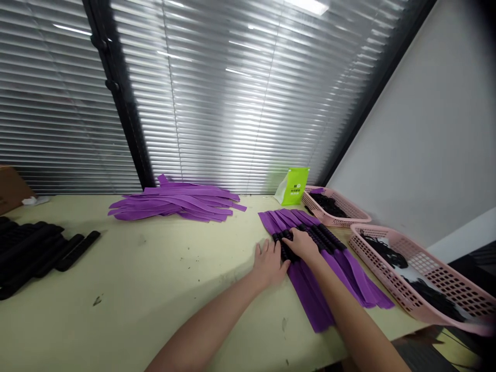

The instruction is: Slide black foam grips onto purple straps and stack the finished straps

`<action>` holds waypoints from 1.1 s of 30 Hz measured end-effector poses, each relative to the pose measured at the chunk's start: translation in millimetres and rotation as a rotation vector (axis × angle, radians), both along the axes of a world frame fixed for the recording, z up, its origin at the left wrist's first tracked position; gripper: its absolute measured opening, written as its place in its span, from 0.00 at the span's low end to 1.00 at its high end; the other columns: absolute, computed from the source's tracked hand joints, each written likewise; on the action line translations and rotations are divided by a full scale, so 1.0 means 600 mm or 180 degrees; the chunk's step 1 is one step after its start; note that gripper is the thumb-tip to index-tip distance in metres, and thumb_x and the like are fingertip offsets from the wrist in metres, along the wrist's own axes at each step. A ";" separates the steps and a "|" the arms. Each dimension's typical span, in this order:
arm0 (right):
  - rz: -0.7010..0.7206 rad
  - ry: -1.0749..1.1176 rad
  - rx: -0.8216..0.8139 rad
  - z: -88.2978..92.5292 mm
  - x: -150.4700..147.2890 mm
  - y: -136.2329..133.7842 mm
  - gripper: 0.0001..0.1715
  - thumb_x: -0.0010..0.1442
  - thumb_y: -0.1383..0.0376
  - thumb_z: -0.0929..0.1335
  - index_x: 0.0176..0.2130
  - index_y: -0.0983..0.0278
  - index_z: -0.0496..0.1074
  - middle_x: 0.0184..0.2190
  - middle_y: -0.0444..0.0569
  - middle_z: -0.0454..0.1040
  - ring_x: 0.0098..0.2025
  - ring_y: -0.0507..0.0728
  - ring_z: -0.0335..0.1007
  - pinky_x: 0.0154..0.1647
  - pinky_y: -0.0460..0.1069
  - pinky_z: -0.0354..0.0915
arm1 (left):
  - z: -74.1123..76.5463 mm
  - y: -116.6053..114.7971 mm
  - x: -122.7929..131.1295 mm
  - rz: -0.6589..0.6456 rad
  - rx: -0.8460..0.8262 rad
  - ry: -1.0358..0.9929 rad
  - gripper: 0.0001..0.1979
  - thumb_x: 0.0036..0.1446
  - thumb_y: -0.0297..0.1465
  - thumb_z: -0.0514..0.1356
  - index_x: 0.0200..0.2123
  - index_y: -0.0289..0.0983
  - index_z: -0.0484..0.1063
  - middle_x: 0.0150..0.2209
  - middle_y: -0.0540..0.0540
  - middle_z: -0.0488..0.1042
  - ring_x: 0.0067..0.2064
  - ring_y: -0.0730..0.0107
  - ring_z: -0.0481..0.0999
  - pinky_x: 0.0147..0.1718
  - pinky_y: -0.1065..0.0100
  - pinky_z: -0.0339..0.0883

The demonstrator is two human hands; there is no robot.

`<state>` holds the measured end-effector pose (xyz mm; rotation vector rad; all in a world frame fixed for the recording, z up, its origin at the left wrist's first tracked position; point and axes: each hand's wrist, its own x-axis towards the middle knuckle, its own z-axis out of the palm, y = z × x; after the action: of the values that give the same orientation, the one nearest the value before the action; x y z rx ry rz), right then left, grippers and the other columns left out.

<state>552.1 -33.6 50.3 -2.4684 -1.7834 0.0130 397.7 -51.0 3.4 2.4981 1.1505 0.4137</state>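
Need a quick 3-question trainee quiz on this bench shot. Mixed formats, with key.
1. True or false: the left hand and right hand are at the laid-out row of purple strips, not at the loose purple pile.
2. What lies in the pink baskets? A) black pieces B) green pouches C) cardboard
3. Fill in: the black bars lie at the table's ___ end.
Key: 1 true; 2 A; 3 left.

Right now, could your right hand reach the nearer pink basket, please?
Probably yes: the right hand rests on the black rolls beside the nearer pink basket, and only flat purple strips lie between them.
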 end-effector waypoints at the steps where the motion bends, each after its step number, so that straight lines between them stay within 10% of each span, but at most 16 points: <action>1: -0.0008 -0.0042 0.0035 0.003 -0.003 -0.002 0.19 0.59 0.54 0.65 0.44 0.66 0.68 0.39 0.58 0.75 0.44 0.63 0.73 0.40 0.51 0.63 | 0.000 0.000 0.000 0.0015 -0.0008 -0.0014 0.37 0.61 0.49 0.38 0.66 0.32 0.43 0.65 0.36 0.52 0.67 0.49 0.44 0.62 0.42 0.38; 14: 0.0394 -0.0582 0.0436 0.028 -0.074 -0.035 0.11 0.62 0.60 0.63 0.41 0.63 0.70 0.40 0.52 0.71 0.40 0.59 0.72 0.34 0.48 0.61 | 0.016 -0.005 -0.057 -0.0005 0.0344 -0.0056 0.34 0.61 0.48 0.41 0.65 0.36 0.47 0.64 0.36 0.55 0.66 0.47 0.47 0.61 0.41 0.41; 26: 0.1547 -0.0027 0.0172 -0.024 -0.260 0.030 0.20 0.63 0.61 0.59 0.52 0.62 0.68 0.51 0.55 0.70 0.51 0.61 0.65 0.52 0.55 0.56 | 0.016 0.048 -0.437 0.1559 0.0417 0.0808 0.29 0.62 0.42 0.44 0.64 0.37 0.52 0.65 0.39 0.53 0.67 0.50 0.45 0.62 0.44 0.39; 33: 0.1958 0.0275 -0.0227 -0.050 -0.375 0.118 0.39 0.65 0.46 0.50 0.67 0.60 0.43 0.68 0.52 0.40 0.68 0.64 0.32 0.62 0.69 0.34 | -0.007 0.053 -0.592 0.2483 0.0361 0.0902 0.28 0.63 0.43 0.43 0.62 0.36 0.54 0.64 0.37 0.55 0.65 0.49 0.49 0.59 0.43 0.42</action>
<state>327.3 37.3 20.0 -1.8217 -2.4478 0.2253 42.4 -19.2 -0.5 2.1410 2.2663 0.3211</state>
